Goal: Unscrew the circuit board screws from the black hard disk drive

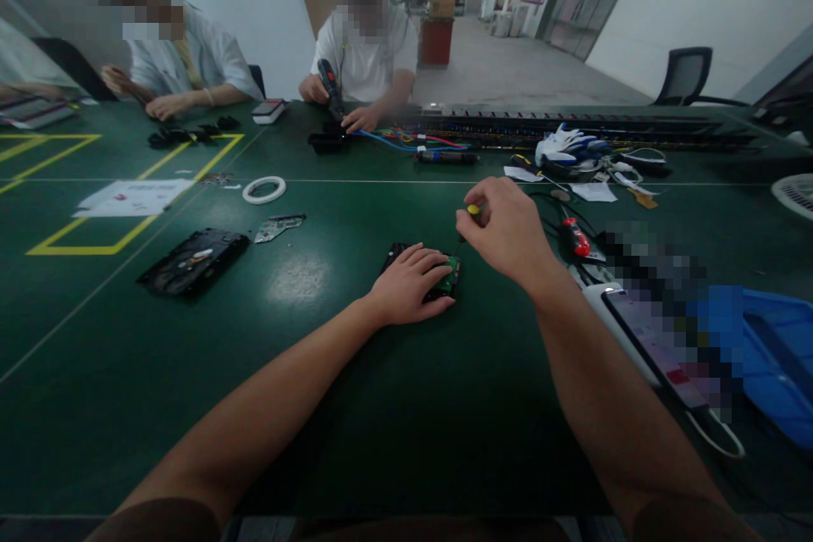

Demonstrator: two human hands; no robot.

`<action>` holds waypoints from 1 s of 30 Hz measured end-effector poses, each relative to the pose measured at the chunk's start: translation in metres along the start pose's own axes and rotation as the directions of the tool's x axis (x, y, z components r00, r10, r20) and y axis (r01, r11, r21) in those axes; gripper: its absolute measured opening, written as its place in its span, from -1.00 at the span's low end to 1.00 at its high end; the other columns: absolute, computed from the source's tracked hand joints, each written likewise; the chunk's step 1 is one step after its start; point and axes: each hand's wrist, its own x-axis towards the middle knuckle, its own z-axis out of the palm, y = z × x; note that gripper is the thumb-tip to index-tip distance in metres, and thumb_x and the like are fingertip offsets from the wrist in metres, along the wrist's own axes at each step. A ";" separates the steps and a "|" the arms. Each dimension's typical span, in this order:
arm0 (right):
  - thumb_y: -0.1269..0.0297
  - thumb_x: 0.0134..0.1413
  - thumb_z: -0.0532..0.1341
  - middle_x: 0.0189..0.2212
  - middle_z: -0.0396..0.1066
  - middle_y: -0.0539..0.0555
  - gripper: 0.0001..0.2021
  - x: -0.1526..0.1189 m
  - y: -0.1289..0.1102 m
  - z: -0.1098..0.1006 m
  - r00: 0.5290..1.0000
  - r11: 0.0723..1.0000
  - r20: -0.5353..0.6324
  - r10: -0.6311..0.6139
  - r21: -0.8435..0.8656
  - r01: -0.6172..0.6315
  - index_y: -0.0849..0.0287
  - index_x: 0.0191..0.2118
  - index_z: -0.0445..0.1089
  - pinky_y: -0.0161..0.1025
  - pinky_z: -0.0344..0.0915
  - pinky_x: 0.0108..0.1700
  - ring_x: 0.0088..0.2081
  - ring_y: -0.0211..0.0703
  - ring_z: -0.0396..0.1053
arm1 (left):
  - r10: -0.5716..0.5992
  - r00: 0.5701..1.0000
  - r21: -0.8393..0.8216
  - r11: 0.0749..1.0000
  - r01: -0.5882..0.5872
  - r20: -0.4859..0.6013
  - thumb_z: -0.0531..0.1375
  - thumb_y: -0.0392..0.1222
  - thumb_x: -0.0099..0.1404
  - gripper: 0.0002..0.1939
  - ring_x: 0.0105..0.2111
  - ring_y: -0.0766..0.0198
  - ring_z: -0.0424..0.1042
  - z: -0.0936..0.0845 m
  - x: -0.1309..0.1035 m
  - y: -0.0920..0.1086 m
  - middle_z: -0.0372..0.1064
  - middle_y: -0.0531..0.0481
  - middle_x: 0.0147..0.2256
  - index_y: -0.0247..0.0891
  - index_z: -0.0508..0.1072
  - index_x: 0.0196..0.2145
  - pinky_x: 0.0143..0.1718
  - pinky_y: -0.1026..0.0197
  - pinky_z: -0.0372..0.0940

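Observation:
A black hard drive with a green circuit board lies on the green table in front of me. My left hand spans it from above, fingers spread over the board and thumb along the near edge, gripping it against the table. Just above the drive's right end, my right hand pinches a small screwdriver with a yellow handle end. Its thin shaft points down beside the board; whether the tip touches anything I cannot tell.
To the left lie an opened hard drive, a loose circuit board and a white tape ring. On the right are a red screwdriver, a phone, a blue basket and gloves. Co-workers sit opposite.

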 end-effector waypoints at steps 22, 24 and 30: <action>0.26 0.30 0.25 -0.22 0.53 0.12 -0.91 0.000 0.003 -0.001 0.998 0.997 0.028 -0.048 0.066 0.046 0.10 -0.15 0.47 -0.08 0.26 -0.17 -0.27 -0.05 0.41 | 0.007 1.000 0.002 1.000 -0.007 -0.021 0.16 0.21 0.45 -0.40 0.30 -0.06 0.31 0.001 0.000 0.000 0.37 -0.20 0.25 -0.24 0.40 0.25 0.45 -0.24 0.02; 0.31 0.25 0.26 -0.24 0.53 0.12 -0.90 0.000 0.004 -0.001 1.000 0.998 0.016 -0.008 0.062 0.007 0.12 -0.13 0.46 -0.09 0.26 -0.20 -0.29 -0.05 0.41 | 0.008 1.000 0.001 1.000 -0.008 -0.021 0.16 0.21 0.45 -0.40 0.30 -0.06 0.31 0.001 0.000 0.000 0.37 -0.19 0.25 -0.22 0.40 0.26 0.45 -0.25 0.03; 0.26 0.26 0.27 -0.19 0.48 0.13 -0.95 0.000 0.004 0.001 0.998 0.996 0.011 -0.070 0.057 0.069 0.08 -0.23 0.46 -0.08 0.28 -0.12 -0.16 0.00 0.42 | 0.011 1.000 0.007 1.000 -0.011 -0.019 0.14 0.22 0.46 -0.39 0.30 -0.05 0.32 0.001 0.000 0.000 0.37 -0.20 0.25 -0.24 0.40 0.26 0.45 -0.25 0.02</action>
